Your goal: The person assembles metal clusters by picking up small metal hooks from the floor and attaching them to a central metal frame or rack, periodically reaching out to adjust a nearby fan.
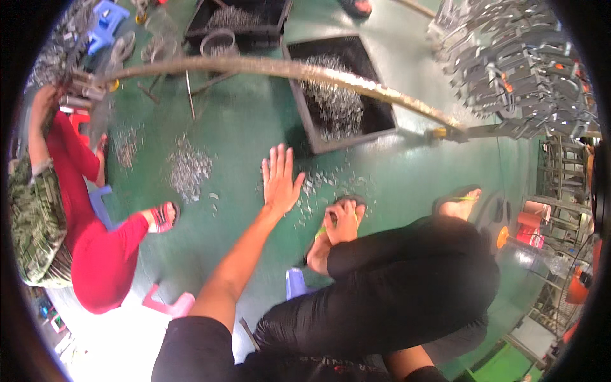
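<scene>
My left hand (279,181) is stretched out flat over the green floor, fingers together and thumb apart, with nothing in it. Beside it, small shiny metal pieces (312,188) lie scattered. My right hand (344,224) is low in front of my sandalled foot (318,251), its fingers bent and drawn together. Whatever they may hold is too small to make out. Just beyond my left hand stands a black crate (305,121) with a heap of the same kind of metal pieces (334,95) in it.
A long worn pole (254,65) runs across above the crate. Metal parts hang on a rack (509,70) at the far right. Another person in red trousers (105,254) sits at left, near loose metal piles (189,169). A second black crate (270,32) stands at the back.
</scene>
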Demonstrator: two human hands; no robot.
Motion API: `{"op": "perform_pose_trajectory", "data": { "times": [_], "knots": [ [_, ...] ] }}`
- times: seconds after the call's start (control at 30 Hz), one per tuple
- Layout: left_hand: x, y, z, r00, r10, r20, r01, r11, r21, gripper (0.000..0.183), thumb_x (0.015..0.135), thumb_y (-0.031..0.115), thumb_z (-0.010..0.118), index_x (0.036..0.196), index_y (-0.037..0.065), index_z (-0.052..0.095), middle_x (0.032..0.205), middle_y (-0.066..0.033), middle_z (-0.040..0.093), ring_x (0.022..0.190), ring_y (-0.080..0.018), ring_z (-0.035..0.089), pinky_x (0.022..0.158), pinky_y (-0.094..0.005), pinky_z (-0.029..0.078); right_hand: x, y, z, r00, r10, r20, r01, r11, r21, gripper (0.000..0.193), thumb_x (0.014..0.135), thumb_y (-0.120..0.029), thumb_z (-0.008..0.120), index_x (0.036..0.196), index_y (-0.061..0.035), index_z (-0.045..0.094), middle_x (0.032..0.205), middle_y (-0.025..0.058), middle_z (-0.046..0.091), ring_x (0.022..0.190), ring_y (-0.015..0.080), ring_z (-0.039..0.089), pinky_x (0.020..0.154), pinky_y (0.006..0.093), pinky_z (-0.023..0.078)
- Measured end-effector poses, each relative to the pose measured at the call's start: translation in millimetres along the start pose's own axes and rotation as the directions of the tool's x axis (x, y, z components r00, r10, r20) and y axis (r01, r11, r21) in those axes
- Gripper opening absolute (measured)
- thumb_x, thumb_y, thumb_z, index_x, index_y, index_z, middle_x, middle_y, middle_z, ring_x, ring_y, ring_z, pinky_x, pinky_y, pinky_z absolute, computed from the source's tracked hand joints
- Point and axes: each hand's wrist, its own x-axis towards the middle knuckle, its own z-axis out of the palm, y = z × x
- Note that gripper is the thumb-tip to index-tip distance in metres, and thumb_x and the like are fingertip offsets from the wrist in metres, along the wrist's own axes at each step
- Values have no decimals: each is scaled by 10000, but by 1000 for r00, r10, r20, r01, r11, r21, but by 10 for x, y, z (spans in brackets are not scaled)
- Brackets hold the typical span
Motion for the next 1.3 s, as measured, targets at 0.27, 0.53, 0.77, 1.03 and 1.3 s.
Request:
{"op": "perform_pose_trajectory", "data": {
  "times": [0.27,0.53,0.77,1.03,1.3],
  "knots": [
    [-389,73,37,954,265,142,-280,955,98,700,1005,477,519,1569,93,364,1676,-95,259,1559,-349,180,1244,-568,158,-7,-113,-85,990,111,83,-126,970,206,213,819,-129,742,1010,-60,676,1119,167,561,1103,380,530,980,494,411],
    [-629,567,196,925,348,153,-351,936,-8,643,1009,373,532,1565,91,375,1674,-119,261,1560,-320,188,1247,-549,167,-145,-15,-398,984,161,-73,-157,986,57,602,838,-224,787,1332,-8,518,1355,289,431,1278,479,405,1064,553,363],
    [-801,725,343,735,612,292,-596,788,-151,659,970,418,590,1569,227,392,1684,-26,254,1569,-270,169,1269,-508,148,-90,230,-619,994,105,-16,-106,958,-267,629,920,-296,708,1438,-28,471,1499,305,387,1387,480,395,1112,535,341],
    [-919,361,150,785,490,379,-499,863,-83,716,988,536,524,1605,241,312,1700,-60,201,1575,-301,131,1269,-517,119,113,355,-75,934,289,211,-249,948,-196,790,962,-328,647,1549,62,290,1610,392,144,1481,598,145,1169,659,260],
    [-1237,-253,-303,756,506,416,-525,848,-76,536,969,399,619,1424,132,526,1552,-131,409,1487,-335,315,1182,-546,270,547,162,79,995,12,98,-15,1000,21,625,958,-255,640,1470,37,432,1596,330,255,1481,535,236,1210,594,237]
  ]
}}
